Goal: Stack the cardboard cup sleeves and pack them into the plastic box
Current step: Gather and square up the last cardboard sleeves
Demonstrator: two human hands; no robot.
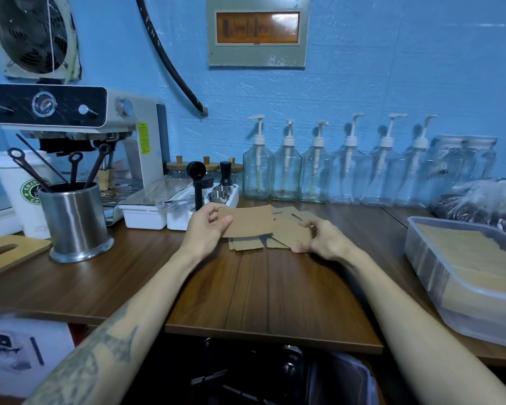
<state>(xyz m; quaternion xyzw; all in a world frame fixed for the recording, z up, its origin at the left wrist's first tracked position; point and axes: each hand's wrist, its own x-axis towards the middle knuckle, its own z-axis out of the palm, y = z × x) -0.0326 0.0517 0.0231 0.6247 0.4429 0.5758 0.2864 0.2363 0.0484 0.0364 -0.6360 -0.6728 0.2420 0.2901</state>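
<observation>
Wooden counter [263,293]: front half bare between the forearms, front edge runs near the bottom of the view. Plastic box [438,276] sits at the right, overhanging that edge, already packed with rows of sleeves. Steel utensil cup [76,223] at left, pump bottles [287,171] along the back wall. Loose cardboard sleeves [289,232] fanned mid-counter. Left hand [205,226] pinches one sleeve [249,220] by its left edge, lifted over the pile. Right hand [322,238] curled, gripping the pile's right edge.

My left hand [206,226] pinches one cardboard sleeve [247,221] above the desk [260,287]; my right hand [322,239] grips the loose pile [289,232].
</observation>
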